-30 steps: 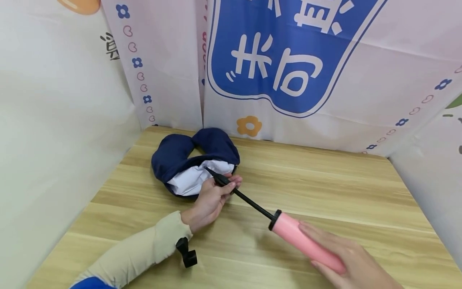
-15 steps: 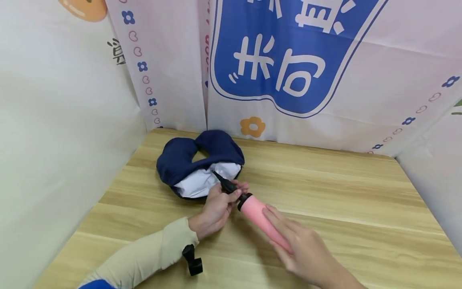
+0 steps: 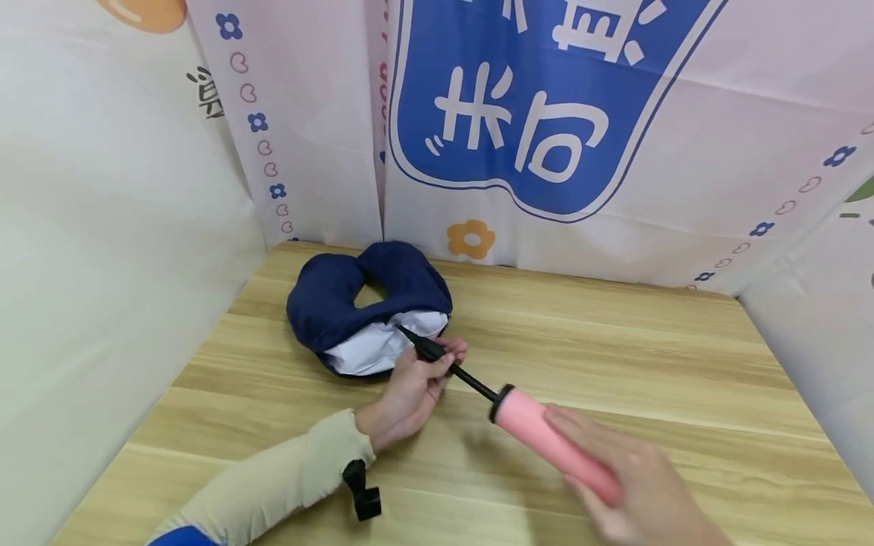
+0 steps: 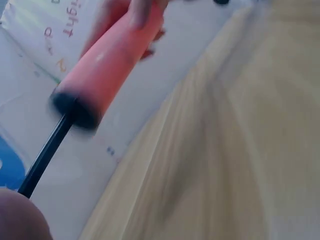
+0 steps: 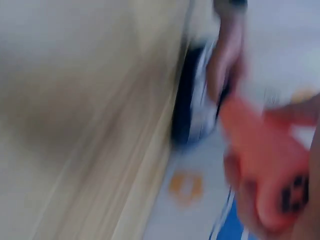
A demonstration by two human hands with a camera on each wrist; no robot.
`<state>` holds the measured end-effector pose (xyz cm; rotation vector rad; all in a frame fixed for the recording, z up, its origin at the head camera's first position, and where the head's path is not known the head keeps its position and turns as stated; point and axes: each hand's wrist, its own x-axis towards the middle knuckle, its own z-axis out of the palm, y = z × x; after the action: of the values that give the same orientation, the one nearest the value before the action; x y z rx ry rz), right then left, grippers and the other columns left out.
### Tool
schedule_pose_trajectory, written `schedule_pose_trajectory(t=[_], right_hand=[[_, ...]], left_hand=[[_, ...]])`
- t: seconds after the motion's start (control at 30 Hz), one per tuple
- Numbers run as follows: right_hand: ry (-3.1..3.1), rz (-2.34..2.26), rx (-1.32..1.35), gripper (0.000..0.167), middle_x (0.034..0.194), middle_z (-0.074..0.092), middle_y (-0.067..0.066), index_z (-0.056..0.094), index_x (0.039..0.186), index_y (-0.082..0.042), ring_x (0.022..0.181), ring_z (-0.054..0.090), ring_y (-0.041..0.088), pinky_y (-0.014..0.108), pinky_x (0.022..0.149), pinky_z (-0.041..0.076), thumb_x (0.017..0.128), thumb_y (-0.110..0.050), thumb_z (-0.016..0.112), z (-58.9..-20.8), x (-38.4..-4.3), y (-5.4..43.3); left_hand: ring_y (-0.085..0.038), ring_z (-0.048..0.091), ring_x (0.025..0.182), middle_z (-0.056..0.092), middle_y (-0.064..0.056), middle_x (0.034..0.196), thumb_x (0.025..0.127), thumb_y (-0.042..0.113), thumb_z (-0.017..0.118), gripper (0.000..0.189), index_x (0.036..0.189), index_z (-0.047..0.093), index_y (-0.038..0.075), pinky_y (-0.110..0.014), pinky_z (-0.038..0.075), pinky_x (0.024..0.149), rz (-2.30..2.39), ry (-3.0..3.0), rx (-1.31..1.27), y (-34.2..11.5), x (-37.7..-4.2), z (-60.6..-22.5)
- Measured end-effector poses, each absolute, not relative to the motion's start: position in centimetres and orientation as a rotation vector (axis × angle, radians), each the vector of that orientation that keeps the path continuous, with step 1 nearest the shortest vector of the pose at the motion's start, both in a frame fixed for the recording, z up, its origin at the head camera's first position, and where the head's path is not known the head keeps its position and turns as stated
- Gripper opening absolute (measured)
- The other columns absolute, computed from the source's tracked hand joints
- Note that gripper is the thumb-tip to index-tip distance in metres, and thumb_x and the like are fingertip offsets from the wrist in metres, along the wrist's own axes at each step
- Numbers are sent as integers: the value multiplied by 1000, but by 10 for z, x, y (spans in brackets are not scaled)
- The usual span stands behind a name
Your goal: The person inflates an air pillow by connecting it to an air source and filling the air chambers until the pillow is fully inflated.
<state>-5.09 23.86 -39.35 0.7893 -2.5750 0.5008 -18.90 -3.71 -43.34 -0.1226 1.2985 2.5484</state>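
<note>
My left grip (image 3: 413, 385) pinches the black nozzle (image 3: 422, 343), my right grip (image 3: 635, 474) wraps the pink barrel (image 3: 542, 432): I best stroke straight, nozzle steady at the navy pillow (image 3: 324, 292) just beyond the left grip.

Head pic bright, light soft & even, prob. from above; faint shadow on tabletop (image 3: 649, 345) between L hand (image 3: 410, 390) & R hand (image 3: 638, 478), under pump (image 3: 549, 436). R hand a bit motion-blurred. L wrist pic dimmer, bluish, pump smeared beyond L hand. R wrist pic v. blurry all round R hand, tabletop beside it just streaks.
</note>
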Motion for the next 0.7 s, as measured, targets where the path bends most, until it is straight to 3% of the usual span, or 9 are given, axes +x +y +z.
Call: schedule_pose_trajectory(t=[0.07, 0.13, 0.23, 0.37, 0.5, 0.6, 0.7], right_hand=[[-2501, 457, 785, 80, 140, 71, -2, 62, 149, -21, 101, 79, 19, 22, 82, 61, 73, -20, 88, -397, -60, 214], [-2447, 412, 778, 77, 136, 74, 0, 65, 145, -18, 91, 80, 19, 32, 67, 63, 71, -21, 86, -400, -68, 193], [-2485, 392, 725, 74, 136, 74, -1, 66, 145, -20, 93, 80, 18, 34, 64, 62, 73, -22, 86, -402, -75, 174], [-2607, 342, 771, 77, 151, 63, 0, 52, 157, -22, 110, 76, 19, 37, 76, 64, 87, -27, 85, -406, -75, 178], [-2660, 377, 882, 86, 161, 53, -2, 40, 164, -25, 126, 70, 18, 38, 96, 62, 90, -25, 84, -405, -66, 210], [-2693, 430, 904, 88, 161, 53, -6, 43, 162, -28, 126, 69, 15, 21, 105, 54, 86, -23, 87, -397, -55, 236], [-2689, 452, 878, 87, 157, 57, -8, 50, 158, -29, 120, 72, 11, 8, 104, 46, 81, -22, 91, -388, -47, 250]], left_hand=[[-6, 72, 101, 73, 0, 107, 102, -15, 46, 25, 126, 50, -11, -18, 56, 98, 2545, 1325, -141, -33, -184, -433], [-6, 71, 103, 73, -1, 108, 102, -14, 45, 23, 123, 51, -8, -17, 56, 97, 2527, 1367, -154, -31, -181, -432], [-6, 71, 106, 76, 1, 109, 101, -13, 48, 24, 124, 54, -6, -16, 55, 92, 2473, 1436, -163, -33, -179, -434], [-7, 74, 104, 78, -1, 108, 100, -14, 51, 29, 128, 53, -7, -18, 58, 93, 2483, 1428, -109, -41, -186, -439], [-10, 77, 100, 78, -3, 105, 100, -16, 53, 31, 129, 52, -7, -22, 58, 97, 2505, 1373, -52, -51, -194, -438], [-10, 77, 102, 78, -2, 106, 101, -14, 54, 29, 128, 53, -4, -22, 58, 98, 2482, 1334, -48, -53, -197, -433], [-12, 76, 104, 78, -4, 108, 102, -9, 57, 26, 127, 54, -3, -22, 58, 99, 2486, 1314, -63, -50, -200, -429]])
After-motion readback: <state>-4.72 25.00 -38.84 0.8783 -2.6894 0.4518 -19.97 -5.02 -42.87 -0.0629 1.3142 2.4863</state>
